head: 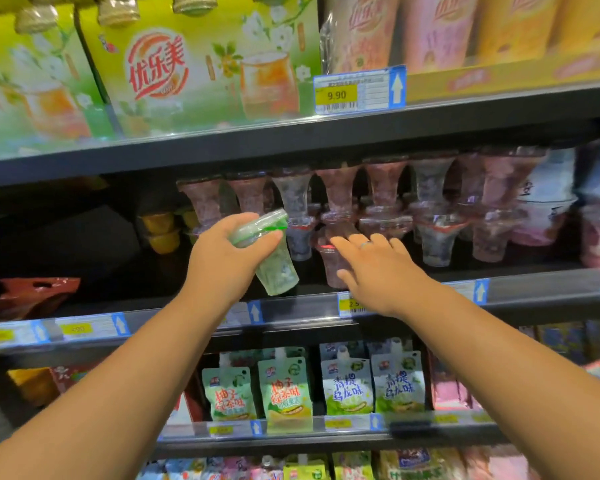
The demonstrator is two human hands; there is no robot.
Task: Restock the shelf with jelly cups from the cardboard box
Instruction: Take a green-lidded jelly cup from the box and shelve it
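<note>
- My left fingers (246,220) and thumb are curled round the wide, green-rimmed top of a green jelly cup (279,271), which they hold tilted, its narrow base pointing down and to the right.
- The cup hangs in front of the middle shelf (534,289), just above its front rail and not set down on it.
- My left hand (227,249) is turned back-up, the wrist bent a little, and the bare forearm runs up from the lower left.
- My right fingers (357,242) are stretched out almost straight and spread, lying over the lid of a dark red jelly cup (331,268) at the shelf's front edge; the thumb sits low beside the cup's wall. I cannot tell whether it presses.
- A ring (365,244) shows on one right finger.
- My right hand (378,268) is palm-down, just beside the green cup, with the forearm coming from the lower right.
- Behind both hands stand stacked jelly cups (385,202), the upper ones upside down on the lower ones.
- Small yellow cups (160,230) sit farther left, deep in the shadow.
- Above are green drink boxes (201,64) and a price tag (359,91) reading 9.90.
- Below my arms stand jelly pouches (284,393) in a row.
</note>
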